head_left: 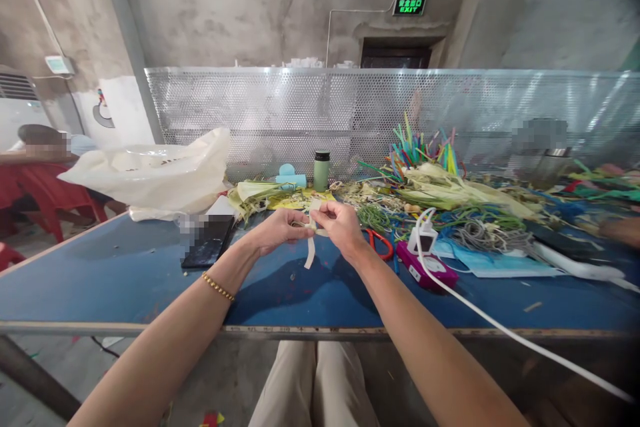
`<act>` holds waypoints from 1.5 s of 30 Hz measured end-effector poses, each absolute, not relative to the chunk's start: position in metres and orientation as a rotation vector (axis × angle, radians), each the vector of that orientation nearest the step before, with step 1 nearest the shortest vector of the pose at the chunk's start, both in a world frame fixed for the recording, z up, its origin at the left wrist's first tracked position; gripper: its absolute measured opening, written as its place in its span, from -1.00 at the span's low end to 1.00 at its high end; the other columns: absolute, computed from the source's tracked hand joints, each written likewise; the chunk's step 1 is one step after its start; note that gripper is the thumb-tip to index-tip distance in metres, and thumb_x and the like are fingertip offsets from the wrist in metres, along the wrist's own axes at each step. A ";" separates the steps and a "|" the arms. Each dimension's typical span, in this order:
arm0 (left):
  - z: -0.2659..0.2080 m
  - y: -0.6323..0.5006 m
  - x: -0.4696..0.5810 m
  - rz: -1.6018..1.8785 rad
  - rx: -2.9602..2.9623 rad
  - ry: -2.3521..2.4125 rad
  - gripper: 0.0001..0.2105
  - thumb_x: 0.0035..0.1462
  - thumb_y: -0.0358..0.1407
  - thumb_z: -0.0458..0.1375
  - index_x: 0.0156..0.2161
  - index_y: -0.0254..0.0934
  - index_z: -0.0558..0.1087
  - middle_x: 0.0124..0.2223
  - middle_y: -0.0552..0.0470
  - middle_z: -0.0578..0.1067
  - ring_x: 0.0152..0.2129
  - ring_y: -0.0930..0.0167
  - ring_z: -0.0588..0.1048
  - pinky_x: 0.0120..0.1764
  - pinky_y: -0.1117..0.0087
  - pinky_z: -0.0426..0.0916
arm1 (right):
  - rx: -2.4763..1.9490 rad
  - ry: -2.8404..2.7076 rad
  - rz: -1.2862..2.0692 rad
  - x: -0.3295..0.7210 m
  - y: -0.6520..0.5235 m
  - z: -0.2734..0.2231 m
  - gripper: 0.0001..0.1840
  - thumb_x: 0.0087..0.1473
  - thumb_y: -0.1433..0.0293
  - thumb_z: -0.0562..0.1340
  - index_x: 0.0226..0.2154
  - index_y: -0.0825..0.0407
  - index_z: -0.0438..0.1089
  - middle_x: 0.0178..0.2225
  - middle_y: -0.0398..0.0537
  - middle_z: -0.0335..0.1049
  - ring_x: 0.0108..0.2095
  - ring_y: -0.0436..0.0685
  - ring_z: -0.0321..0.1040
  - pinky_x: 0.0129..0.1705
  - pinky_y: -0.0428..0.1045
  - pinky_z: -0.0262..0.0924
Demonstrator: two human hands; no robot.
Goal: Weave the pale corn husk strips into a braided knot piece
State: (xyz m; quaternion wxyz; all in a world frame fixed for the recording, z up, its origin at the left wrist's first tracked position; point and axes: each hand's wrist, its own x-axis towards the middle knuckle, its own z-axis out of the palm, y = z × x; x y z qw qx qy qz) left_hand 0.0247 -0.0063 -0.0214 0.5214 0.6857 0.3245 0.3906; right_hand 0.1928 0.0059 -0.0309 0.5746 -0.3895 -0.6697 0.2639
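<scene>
The person's forearms stretched forward over the near edge of the blue table [150,293], angled inward so that both hands met in the middle, above its surface. The left hand [287,229] pointed right, thumb and fingers pinched together, a beaded bracelet [218,287] around its forearm near the wrist. The right hand [341,227] faced it, fingers curled and thumb pressed in. Both gripped a pale strip [311,253] — it lay between their fingertips, one end hanging below them. Its path among the fingers was too small to tell. A red handle [382,245] lay near the right hand; a dark flat device [206,241] lay left of the left hand.
</scene>
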 end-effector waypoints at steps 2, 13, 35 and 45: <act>-0.022 -0.006 0.025 0.924 1.646 0.760 -0.68 -0.24 -0.23 0.42 -0.40 -0.36 0.44 -0.56 0.19 0.29 -0.64 0.60 0.17 -0.55 0.48 0.01 | -0.923 -1.580 0.603 0.193 0.007 -0.031 -0.75 -0.08 0.24 0.30 -0.58 0.04 0.32 -0.58 -0.16 0.27 -0.52 0.02 0.17 -0.44 -0.04 0.09; -0.028 0.008 0.027 1.228 1.391 0.779 -0.66 -0.25 -0.18 0.43 -0.42 -0.40 0.49 -0.57 0.15 0.31 -0.67 0.60 0.22 -0.56 0.49 0.08 | -0.991 -1.625 -0.251 0.203 0.006 -0.027 -0.79 0.15 0.31 0.16 -0.47 0.03 0.34 -0.44 -0.02 0.37 -0.37 0.12 0.27 -0.22 0.02 0.16; -0.025 0.006 0.027 1.293 1.759 0.836 -0.85 0.02 -0.31 0.23 -0.33 -0.36 0.44 -0.52 0.06 0.45 -0.57 0.50 0.38 -0.45 0.45 0.26 | -0.880 -1.880 -0.011 0.199 0.000 -0.025 -0.90 0.10 0.50 0.24 -0.34 0.05 0.49 -0.35 -0.04 0.45 -0.33 0.09 0.36 -0.25 -0.02 0.20; -0.025 0.005 0.028 1.294 1.881 0.902 -0.81 0.01 -0.24 0.23 -0.47 -0.36 0.45 -0.51 0.07 0.39 -0.55 0.49 0.28 -0.44 0.42 0.15 | -0.875 -1.918 -0.033 0.196 0.001 -0.028 -0.93 0.10 0.43 0.25 -0.34 0.05 0.47 -0.40 -0.05 0.42 -0.37 0.10 0.33 -0.28 -0.02 0.19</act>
